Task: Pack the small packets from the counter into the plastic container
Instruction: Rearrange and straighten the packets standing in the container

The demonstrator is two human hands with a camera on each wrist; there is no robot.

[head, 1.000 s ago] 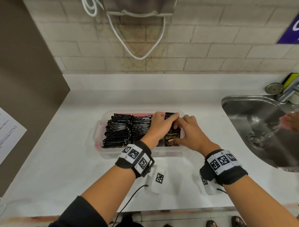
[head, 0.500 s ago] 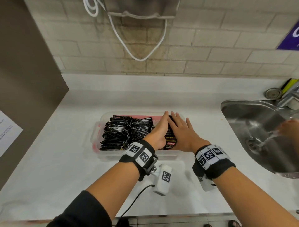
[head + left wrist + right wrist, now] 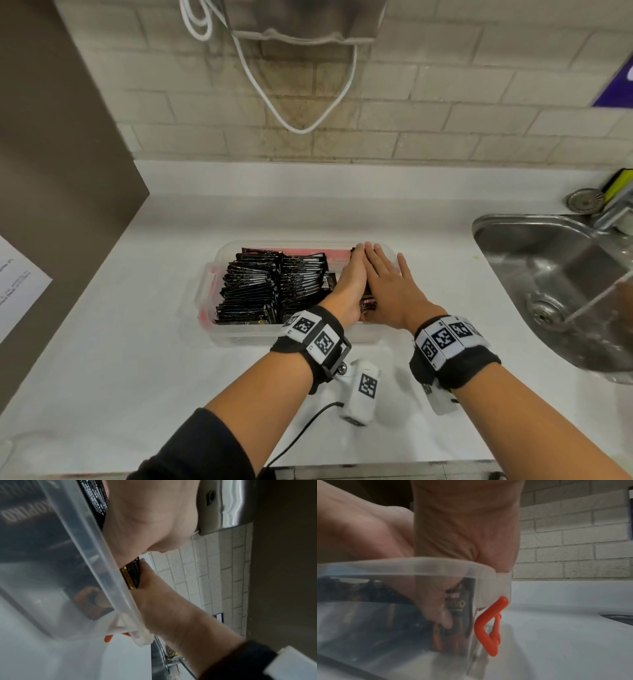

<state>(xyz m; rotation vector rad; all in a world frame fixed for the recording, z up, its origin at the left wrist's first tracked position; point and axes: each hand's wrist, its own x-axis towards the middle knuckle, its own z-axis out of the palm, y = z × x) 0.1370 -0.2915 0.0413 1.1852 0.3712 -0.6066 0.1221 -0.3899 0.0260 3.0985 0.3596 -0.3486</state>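
A second ago my fingers were curled, pinching the last bundle of packets down into the right end of the plastic container (image 3: pixel 219 329); now both hands have flattened out. My left hand (image 3: pixel 351 284) stands on edge with straight fingers, its palm against the right face of the packed rows, and my right hand (image 3: pixel 390 291) lies beside it with fingers spread and straight, pressing from the other side. Between them sits the small bundle of packets (image 3: pixel 367 303), only a sliver of its red-and-black print showing at 6 o'clock of my palms. In the right wrist view my thumb reaches down inside the clear wall against that bundle, close to the orange latch (image 3: pixel 488 626) at the container's right end. The rest of the packets (image 3: pixel 270 287) stand upright in two dense black rows filling the left and middle of the container, which rests on the white table (image 3: pixel 120 342) at about 12 o'clock from me, with the sink (image 3: pixel 548 274) off at 2 o'clock. I see no loose packets on the table, so I judge the packing nearly done: this is squaring the last bundle into line. If I let go carelessly the end packets may flop into the gap at the right.
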